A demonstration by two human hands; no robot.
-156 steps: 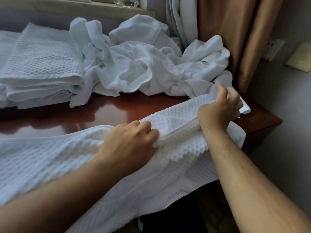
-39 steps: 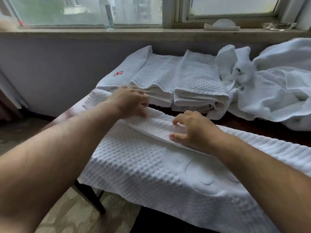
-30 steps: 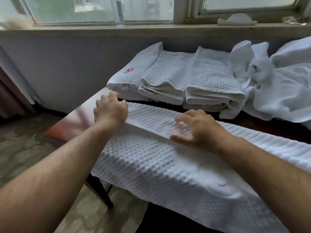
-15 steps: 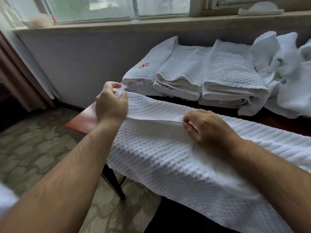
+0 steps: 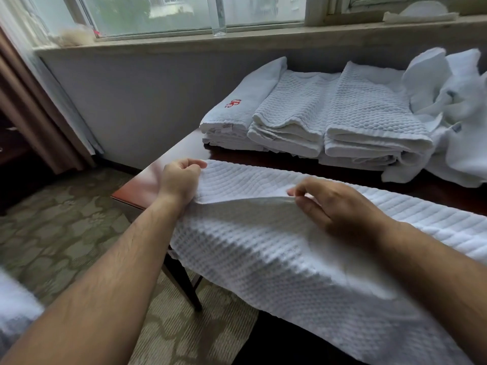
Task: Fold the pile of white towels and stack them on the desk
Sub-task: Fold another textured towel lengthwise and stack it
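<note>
The table [image 5: 137,191] is running along under the sill [image 5: 263,35], dark red top. The big waffle towel [image 5: 263,259] is lying across its near edge, front part hanging off twd the floor. At far right the loose heap [image 5: 461,114] is sitting on the table. Left of it, the folded stacks [image 5: 292,114] are lining up side by side by the wall.

Left hand [image 5: 180,177] is fisting round the towel's left end, fingers fully curled on the cloth. Right hand [image 5: 334,204] is pinching the upper layer's edge btwn thumb and fingertips, approx midway along, lifting it a touch.

Looks like a lengthwise fold getting squared up. To do it well, prob.: both hands pulling that edge taut, laying it flush on the layer below and matching corners at the left end. Then palms smoothing it flat before the next fold, else the drooping part is likely dragging it skew.

Count:
- 1 table
- 1 towel in work
- 1 heap (no. of towels inside: can't tell)
- 3 stacks
- 2 hands
- 1 clear bottle [image 5: 218,17] on the sill
</note>
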